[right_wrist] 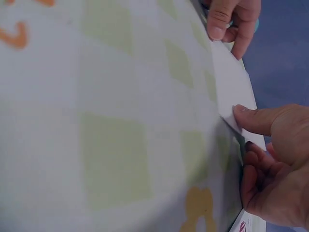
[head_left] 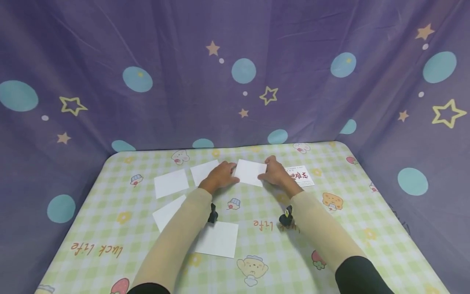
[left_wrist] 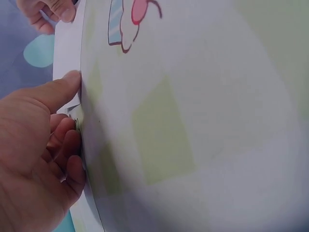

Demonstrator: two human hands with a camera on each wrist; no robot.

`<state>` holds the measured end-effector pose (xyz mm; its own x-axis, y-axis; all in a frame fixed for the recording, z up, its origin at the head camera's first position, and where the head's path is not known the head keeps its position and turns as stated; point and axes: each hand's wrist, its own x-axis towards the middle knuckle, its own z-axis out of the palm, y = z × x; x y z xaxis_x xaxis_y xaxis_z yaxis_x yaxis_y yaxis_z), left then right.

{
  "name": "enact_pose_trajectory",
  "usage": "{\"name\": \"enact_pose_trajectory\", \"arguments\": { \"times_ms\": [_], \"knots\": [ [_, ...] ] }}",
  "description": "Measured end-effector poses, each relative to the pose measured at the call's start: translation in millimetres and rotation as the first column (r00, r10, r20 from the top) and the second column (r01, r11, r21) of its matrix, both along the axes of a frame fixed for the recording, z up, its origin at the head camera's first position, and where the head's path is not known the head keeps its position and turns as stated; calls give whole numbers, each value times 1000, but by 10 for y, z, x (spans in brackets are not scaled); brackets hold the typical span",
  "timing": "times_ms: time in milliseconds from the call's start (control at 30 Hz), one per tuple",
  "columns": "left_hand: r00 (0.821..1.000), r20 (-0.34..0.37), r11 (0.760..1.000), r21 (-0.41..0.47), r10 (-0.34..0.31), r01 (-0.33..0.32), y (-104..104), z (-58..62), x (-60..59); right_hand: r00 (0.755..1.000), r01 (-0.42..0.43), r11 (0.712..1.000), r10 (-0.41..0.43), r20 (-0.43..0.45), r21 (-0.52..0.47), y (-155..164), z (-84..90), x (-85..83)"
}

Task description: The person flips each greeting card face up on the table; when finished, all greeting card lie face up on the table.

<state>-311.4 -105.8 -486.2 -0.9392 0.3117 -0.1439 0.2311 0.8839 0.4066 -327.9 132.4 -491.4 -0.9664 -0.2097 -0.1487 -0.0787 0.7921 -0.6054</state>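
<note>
Hands at either edge of one white sheet, far side of the bench.
You held the white sheet [head_left: 251,172] between your left hand [head_left: 219,176] and right hand [head_left: 274,174], thumbs and curled fingers [right_wrist: 253,166] pinching its edges. Uneven pulling could have creased or skewed it, or nudged the printed card [head_left: 301,176] just outside your right fingers. The bench [head_left: 330,228] wore a green checked cartoon cloth; a purple starred curtain [head_left: 235,73] enclosed it.

The tabletop [head_left: 330,245] wears a green-and-white checked cloth with cartoon prints. Blank white cards lie on it: one at far left [head_left: 170,183], one behind it [head_left: 203,171], one near the left sleeve [head_left: 169,212], one close in [head_left: 218,239]. A red-printed card [head_left: 302,176] lies at the right
</note>
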Motion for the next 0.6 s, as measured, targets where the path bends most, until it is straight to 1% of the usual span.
{"name": "enact_pose_trajectory", "arguments": {
  "times_ms": [300,500,600],
  "knots": [
    [1000,-1,1000,7,0,0,1,13,-2,995,-57,997,53,-82,-51,33,-4,52],
    [1000,-10,1000,19,-14,14,-1,24,-10,986,-70,995,59,-159,-66,69,-34,66],
    [1000,-19,999,36,-17,18,-18,27,-12,983,-76,994,61,-175,-79,79,-37,84]
  ]
}}
